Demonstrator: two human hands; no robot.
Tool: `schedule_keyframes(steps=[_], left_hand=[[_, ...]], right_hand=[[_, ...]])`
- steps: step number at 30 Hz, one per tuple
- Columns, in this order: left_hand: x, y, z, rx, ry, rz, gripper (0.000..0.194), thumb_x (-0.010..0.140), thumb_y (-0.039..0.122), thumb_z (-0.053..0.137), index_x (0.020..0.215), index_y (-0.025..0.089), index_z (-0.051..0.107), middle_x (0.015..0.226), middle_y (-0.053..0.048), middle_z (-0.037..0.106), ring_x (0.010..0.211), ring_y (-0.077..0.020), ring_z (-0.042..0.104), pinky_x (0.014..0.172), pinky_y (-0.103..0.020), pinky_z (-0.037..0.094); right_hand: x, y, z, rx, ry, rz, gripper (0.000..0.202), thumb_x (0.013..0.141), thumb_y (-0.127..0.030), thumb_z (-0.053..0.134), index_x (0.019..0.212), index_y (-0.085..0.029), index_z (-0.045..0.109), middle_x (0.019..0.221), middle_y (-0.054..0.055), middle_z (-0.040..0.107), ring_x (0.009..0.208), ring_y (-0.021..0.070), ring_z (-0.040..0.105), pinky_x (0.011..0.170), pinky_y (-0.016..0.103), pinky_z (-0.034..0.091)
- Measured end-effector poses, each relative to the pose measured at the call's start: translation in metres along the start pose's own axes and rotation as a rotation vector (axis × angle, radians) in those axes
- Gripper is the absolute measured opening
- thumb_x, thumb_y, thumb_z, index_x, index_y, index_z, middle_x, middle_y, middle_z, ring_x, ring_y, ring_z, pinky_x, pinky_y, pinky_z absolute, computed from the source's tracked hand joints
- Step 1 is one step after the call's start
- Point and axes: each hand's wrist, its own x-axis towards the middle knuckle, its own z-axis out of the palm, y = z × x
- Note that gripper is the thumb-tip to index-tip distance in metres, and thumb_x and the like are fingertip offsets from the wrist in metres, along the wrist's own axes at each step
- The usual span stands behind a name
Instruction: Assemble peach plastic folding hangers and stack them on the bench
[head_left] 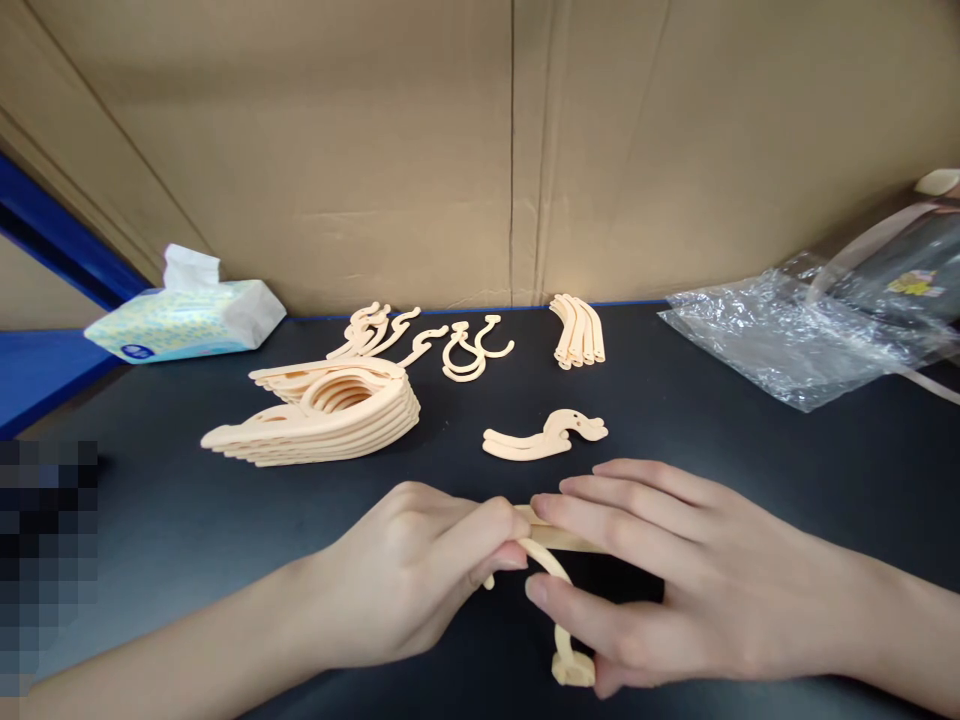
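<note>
My left hand (pixel 420 570) is closed, thumb and finger pinching a beige plastic hanger piece near its curved hook (pixel 559 565). The hook arcs down toward me and ends in a thick knob at the bottom. My right hand (pixel 675 570) has its fingers over a straight beige bar (pixel 570 540) of the same piece, with the thumb close to the hook. How the bar and hook join is hidden by my fingers. Just beyond my hands, a small wavy pair of beige pieces (pixel 544 437) lies on the black table.
A stack of beige hangers (pixel 322 430) lies at left, with loose curved arms (pixel 382 335) behind it. Several hooks (pixel 472 350) and a bundle of curved bars (pixel 577 332) lie farther back. A tissue pack (pixel 187 315) stands back left; clear plastic bags (pixel 795 330) are at right.
</note>
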Motion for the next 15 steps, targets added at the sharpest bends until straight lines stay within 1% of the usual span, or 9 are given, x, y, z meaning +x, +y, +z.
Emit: schedule_keyframes(steps=[5, 9, 12, 15], left_hand=[[0.0, 0.0, 0.0, -0.003, -0.001, -0.005, 0.02, 0.099, 0.015, 0.027, 0.092, 0.016, 0.046, 0.064, 0.003, 0.046, 0.047, -0.0097, 0.036, 0.044, -0.022, 0.028], [-0.001, -0.002, 0.001, -0.018, 0.039, 0.01, 0.015, 0.097, 0.015, 0.032, 0.094, 0.016, 0.047, 0.067, 0.001, 0.052, 0.052, -0.0106, 0.043, 0.049, -0.022, 0.032], [-0.002, -0.003, 0.0, -0.014, 0.061, 0.01, 0.013, 0.097, 0.019, 0.036, 0.095, 0.016, 0.048, 0.067, 0.001, 0.051, 0.053, -0.0105, 0.044, 0.05, -0.021, 0.034], [0.0, -0.003, 0.0, 0.035, 0.059, -0.014, 0.009, 0.095, 0.021, 0.041, 0.095, 0.016, 0.048, 0.065, 0.003, 0.048, 0.053, -0.01, 0.042, 0.049, -0.021, 0.033]], right_hand=[[0.001, -0.004, 0.002, 0.002, -0.01, -0.001, 0.027, 0.09, -0.04, 0.049, 0.107, -0.023, 0.061, 0.114, 0.007, 0.065, 0.105, 0.0196, 0.058, 0.092, 0.034, 0.045], [0.001, -0.008, 0.003, 0.045, 0.015, -0.012, 0.026, 0.089, -0.038, 0.046, 0.098, -0.02, 0.061, 0.11, 0.008, 0.065, 0.103, 0.0205, 0.058, 0.09, 0.034, 0.045], [-0.001, -0.003, 0.003, 0.084, 0.05, 0.041, 0.024, 0.085, -0.039, 0.05, 0.094, -0.018, 0.059, 0.104, 0.01, 0.065, 0.098, 0.0218, 0.059, 0.089, 0.037, 0.046], [-0.005, 0.009, 0.002, 0.123, 0.065, 0.115, 0.03, 0.081, -0.041, 0.053, 0.098, -0.016, 0.056, 0.097, 0.011, 0.063, 0.093, 0.0226, 0.059, 0.082, 0.038, 0.048]])
